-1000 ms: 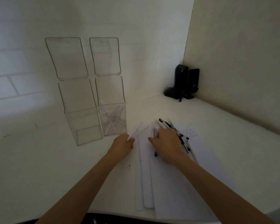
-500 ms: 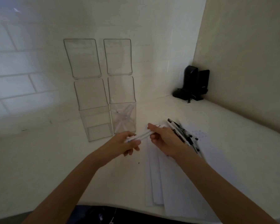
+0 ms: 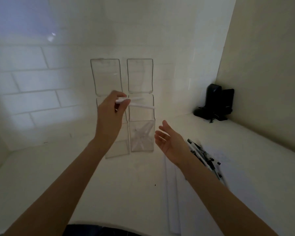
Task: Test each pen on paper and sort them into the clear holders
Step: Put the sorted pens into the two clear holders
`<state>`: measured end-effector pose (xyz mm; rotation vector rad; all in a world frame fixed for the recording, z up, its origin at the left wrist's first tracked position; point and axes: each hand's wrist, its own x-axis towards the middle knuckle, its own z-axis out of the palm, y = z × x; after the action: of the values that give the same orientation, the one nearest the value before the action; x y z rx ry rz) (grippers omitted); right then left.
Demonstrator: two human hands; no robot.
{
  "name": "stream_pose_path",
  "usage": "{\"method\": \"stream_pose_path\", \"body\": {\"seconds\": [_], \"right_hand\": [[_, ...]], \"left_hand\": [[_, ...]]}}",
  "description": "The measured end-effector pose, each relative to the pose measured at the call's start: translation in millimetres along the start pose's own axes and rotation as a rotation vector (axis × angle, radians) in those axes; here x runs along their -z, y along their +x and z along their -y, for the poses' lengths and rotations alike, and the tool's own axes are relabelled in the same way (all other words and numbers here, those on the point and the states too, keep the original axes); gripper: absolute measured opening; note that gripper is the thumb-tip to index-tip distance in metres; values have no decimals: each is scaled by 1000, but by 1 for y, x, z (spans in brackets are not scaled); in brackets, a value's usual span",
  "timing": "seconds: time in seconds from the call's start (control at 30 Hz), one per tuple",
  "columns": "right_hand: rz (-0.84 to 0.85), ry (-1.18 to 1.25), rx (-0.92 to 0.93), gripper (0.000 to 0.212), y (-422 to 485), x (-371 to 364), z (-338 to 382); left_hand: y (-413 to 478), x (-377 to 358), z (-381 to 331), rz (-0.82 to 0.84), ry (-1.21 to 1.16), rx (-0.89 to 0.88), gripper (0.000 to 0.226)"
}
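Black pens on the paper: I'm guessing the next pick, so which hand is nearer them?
Right. The right hand hovers open just beside the black pens; the left hand is up by the clear holders, gripping white pens.

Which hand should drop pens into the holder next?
Left. The left hand grips white pens, raised above the right holder; the right hand is open and empty beside it.
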<state>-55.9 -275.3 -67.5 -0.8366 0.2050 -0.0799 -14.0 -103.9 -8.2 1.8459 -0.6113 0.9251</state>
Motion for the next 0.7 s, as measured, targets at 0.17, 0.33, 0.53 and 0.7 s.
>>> {"method": "stream_pose_path", "body": {"seconds": [0.17,0.33,0.53,0.7], "right_hand": [[-14,-131,88,18,-5,14,9],[-96,-203,118,19,-17,43,28],[-274,-376,252,15,-29,80,54],[-365,-1049,266,13,-28,107,58]], "left_hand": [[24,-21,21,157,298,-92,15],[19,-45,37,509,597,71,46],[-17,-59,14,333,442,-214,33],[-67,-96,-9,684,198,-7,10]]}}
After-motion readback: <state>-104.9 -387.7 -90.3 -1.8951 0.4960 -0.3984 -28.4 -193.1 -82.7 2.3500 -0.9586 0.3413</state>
